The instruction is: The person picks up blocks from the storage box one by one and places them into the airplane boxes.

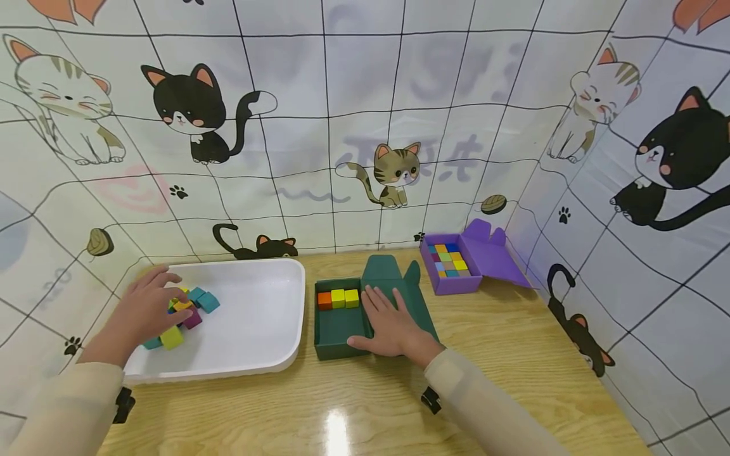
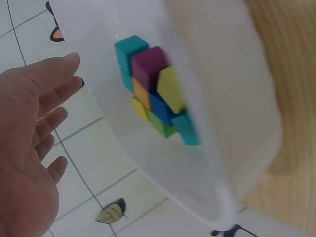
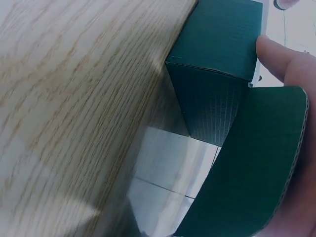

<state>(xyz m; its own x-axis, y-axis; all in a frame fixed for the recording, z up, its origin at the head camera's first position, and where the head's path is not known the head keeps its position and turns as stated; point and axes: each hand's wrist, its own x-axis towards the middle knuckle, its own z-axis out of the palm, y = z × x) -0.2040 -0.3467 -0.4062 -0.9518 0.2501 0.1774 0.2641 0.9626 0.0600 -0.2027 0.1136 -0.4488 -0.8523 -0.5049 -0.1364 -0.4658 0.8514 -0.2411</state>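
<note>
My left hand point(image 1: 145, 310) is over the left side of a white tray point(image 1: 251, 316), fingers loosely bent and thumb apart. Under it lies a pile of coloured cubes, among them a purple cube point(image 2: 148, 68), a teal cube point(image 2: 130, 50) and a lime cube point(image 1: 172, 337). Nothing is between the fingers in the left wrist view. My right hand point(image 1: 393, 326) rests with spread fingers on the open lid of a green cardboard box point(image 1: 342, 349), thumb at the box's rim. One orange cube point(image 1: 324, 301) and two yellow cubes point(image 1: 345, 298) sit in a row at the box's far side.
A purple box point(image 1: 456, 287) with its lid folded open stands at the back right, filled with rows of coloured cubes. Behind the wooden table point(image 1: 256, 418) and at both sides hangs a white sheet point(image 1: 308, 145) printed with cats and grid lines.
</note>
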